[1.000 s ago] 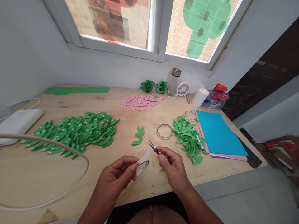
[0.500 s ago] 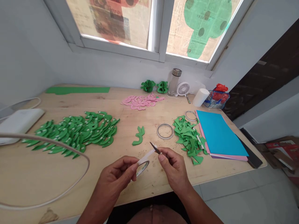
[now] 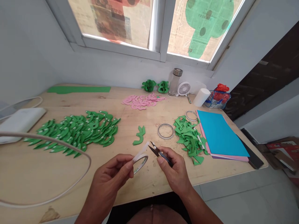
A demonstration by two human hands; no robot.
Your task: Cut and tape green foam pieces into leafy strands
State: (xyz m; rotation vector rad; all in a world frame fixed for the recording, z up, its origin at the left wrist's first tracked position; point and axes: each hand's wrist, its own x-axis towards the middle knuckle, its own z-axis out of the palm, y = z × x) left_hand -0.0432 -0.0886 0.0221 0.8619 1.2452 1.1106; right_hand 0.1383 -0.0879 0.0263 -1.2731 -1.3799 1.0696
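My left hand (image 3: 115,174) pinches a roll of double-sided tape (image 3: 144,163), with a pale strip of tape (image 3: 142,150) sticking out from the fingers toward the right. Dark-bladed scissors (image 3: 156,150) are in my right hand (image 3: 174,168), their blades spread and close to the strip's free end. A small white bit sits on the upper blade. Just beyond both hands, a curvy green cut-out (image 3: 139,136) lies on the wooden table (image 3: 130,193). To its right rests another tape roll (image 3: 165,131).
Overlapping green cut-outs with white tabs (image 3: 79,130) cover the left side. Green scraps (image 3: 190,137) and coloured sheets (image 3: 220,133) lie right. Pink cut-outs (image 3: 142,101), a glass bottle (image 3: 174,82) and a small fan (image 3: 183,89) are at the back. A cable (image 3: 84,174) loops across the left foreground.
The scissors have opened and come away from the tape strip, with a white bit now on a blade. My left hand has shifted slightly left with the roll.
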